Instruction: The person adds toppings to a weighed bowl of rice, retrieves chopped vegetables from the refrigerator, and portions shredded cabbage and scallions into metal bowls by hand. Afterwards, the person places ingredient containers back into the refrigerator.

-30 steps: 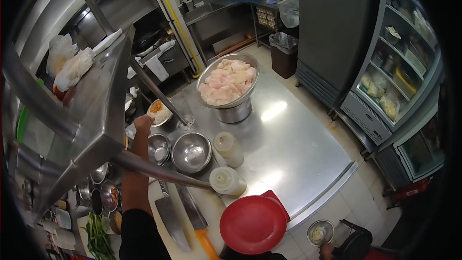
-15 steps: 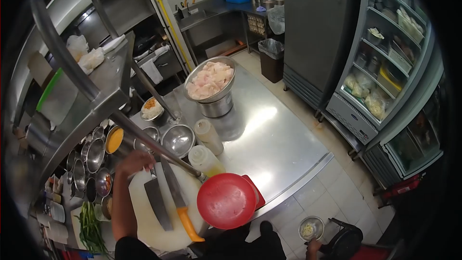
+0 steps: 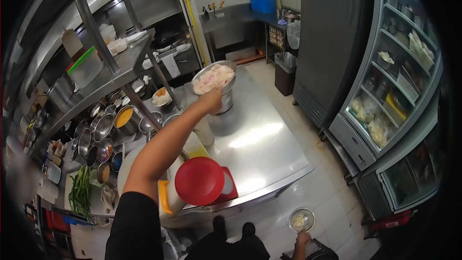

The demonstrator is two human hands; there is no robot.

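My left hand (image 3: 212,100) reaches across the steel table, its fingers closed at the near rim of a metal bowl (image 3: 230,82). Pale pink raw meat pieces (image 3: 213,77) fill that bowl, which rests tilted on a metal pot (image 3: 225,104). Part of the grip is hidden. At the lower right, my right hand (image 3: 303,238) is closed on the edge of a small metal bowl (image 3: 310,213) with chopped pale bits inside. Under my left arm lie a white cutting board (image 3: 127,164) and a knife's yellow handle (image 3: 165,196). The arm hides the blades.
A round red plate (image 3: 199,180) on a red base stands at the table's (image 3: 269,163) near edge, beside a squeeze bottle (image 3: 206,132). A steel shelf post (image 3: 139,101) rises on the left, near several metal bowls and green stalks (image 3: 81,190). A glass-door fridge stands right.
My left hand has left the cutting board and the cleaver, moving forward and right to the bowl of raw meat. My right hand still holds the small bowl. The view has shifted.
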